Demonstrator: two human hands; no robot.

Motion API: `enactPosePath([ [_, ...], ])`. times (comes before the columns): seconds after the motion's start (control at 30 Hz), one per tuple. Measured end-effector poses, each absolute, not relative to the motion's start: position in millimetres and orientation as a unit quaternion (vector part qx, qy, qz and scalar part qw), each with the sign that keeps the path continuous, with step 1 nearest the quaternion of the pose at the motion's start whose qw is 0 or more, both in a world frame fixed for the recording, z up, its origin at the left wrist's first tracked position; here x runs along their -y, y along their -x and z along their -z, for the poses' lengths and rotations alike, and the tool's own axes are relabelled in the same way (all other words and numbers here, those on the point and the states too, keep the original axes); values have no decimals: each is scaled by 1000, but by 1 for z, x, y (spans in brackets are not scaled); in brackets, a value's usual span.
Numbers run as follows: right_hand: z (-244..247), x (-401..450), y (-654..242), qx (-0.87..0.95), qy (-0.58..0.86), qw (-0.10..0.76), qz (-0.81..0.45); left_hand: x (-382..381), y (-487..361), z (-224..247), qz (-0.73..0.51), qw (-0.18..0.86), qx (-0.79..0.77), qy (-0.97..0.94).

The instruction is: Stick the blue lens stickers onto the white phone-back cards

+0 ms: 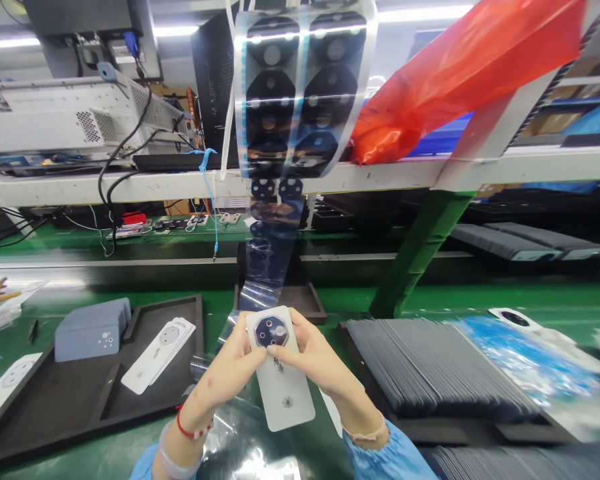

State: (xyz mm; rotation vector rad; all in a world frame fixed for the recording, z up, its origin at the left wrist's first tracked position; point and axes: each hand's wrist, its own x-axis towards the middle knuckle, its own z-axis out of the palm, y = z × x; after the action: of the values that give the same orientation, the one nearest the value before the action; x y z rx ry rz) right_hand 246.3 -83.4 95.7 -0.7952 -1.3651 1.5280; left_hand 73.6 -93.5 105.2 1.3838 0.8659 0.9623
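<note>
White panel (pixel 297 383): blue-black patch (pixel 265 338) with small pale-rimmed circles; black characters (pixel 279 365) under the patch; grey emblem (pixel 287 402) lower on it. Above panel: clear film roll (pixel 273 87), black shapes repeating in two columns, pale-blue line between. Upper right of panel: solid red bag (pixel 430 87); below that, green-wrapped post (pixel 417 257). Left of panel: black tray (pixel 153 419), blue-grey plates (pixel 87 339), white plates (pixel 153 360) with grey circles. Right of panel: dark-grey plates (pixel 437 363), finely striped edge-on; bright-blue film heap (pixel 515 353). Around panel: green tabletop (pixel 343 303).
</note>
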Motion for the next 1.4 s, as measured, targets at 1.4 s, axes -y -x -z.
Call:
enactPosePath([
  [1.4, 21, 47, -182, 569, 484, 283, -602, 37, 78, -68, -224, 288, -697, -617],
])
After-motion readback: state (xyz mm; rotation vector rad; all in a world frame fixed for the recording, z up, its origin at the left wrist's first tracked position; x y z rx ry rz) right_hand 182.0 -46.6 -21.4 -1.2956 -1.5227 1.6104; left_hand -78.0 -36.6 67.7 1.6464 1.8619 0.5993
